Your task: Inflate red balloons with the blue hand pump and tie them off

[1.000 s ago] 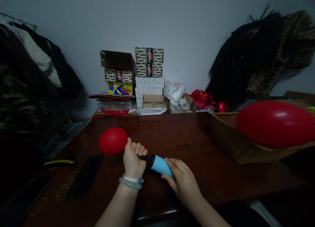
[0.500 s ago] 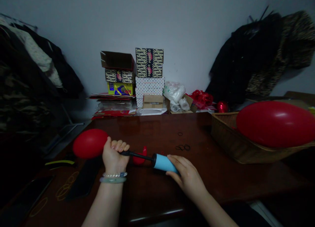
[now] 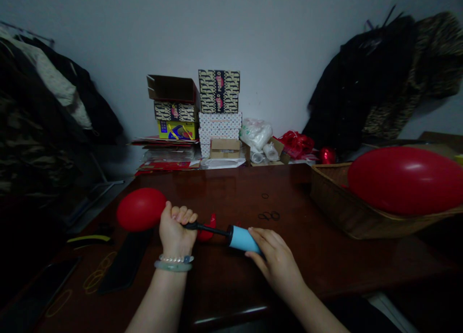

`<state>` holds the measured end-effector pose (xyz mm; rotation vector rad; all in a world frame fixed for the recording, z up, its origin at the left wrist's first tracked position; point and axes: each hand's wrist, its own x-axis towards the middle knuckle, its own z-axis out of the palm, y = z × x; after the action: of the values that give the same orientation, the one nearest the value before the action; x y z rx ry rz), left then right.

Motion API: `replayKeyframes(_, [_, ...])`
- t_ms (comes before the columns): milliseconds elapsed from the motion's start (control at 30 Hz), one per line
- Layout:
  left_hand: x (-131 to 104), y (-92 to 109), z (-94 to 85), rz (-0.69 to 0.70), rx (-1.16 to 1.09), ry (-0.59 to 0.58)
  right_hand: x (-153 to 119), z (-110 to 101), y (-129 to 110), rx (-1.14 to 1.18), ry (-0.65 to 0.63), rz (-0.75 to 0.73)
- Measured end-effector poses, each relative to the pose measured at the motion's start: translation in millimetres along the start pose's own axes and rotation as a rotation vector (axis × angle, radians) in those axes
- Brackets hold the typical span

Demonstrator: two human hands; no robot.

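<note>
A blue hand pump (image 3: 243,239) with a black rod lies across the space between my hands, above the table. My right hand (image 3: 275,259) is closed round its blue barrel. My left hand (image 3: 178,232), wearing two bracelets at the wrist, is wrapped round the black nozzle end of the rod. A partly inflated red balloon (image 3: 141,209) sticks out to the left of that fist; its neck is hidden by the fingers. Behind the rod, limp red balloons (image 3: 207,233) lie on the table.
A wicker basket (image 3: 340,205) with a large red balloon (image 3: 405,180) stands at the right. Black bands (image 3: 269,216) lie mid-table. Yellow rubber bands (image 3: 94,281) and a dark flat object (image 3: 126,263) lie at the left. Stacked boxes (image 3: 220,126) stand at the back.
My left hand has moved a little to the right, carrying the red balloon, and less of the black rod shows outside the barrel. My right hand has barely moved.
</note>
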<state>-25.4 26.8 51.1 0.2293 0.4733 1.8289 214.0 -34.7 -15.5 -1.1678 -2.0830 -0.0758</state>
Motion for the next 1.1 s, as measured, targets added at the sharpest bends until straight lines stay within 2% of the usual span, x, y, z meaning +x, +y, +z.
replayKeyframes(267, [-15, -35, 8.5, -0.081, 0.046, -0.006, 1, 9, -17, 0.037, 0.058, -0.008])
replayKeyframes(400, [-18, -40, 10.2, -0.055, 0.097, -0.007, 1, 12, -17, 0.049, 0.071, -0.008])
replayKeyframes(633, [-14, -25, 13.0, -0.024, 0.089, -0.005, 4, 10, -8, 0.071, 0.054, -0.024])
replayKeyframes(933, [6, 8, 2.9, 0.049, 0.030, 0.011, 2, 1, 8, 0.056, -0.002, -0.017])
replayKeyframes(1100, [4, 10, 3.4, 0.036, 0.020, 0.010, 1, 4, 4, 0.047, 0.033, -0.041])
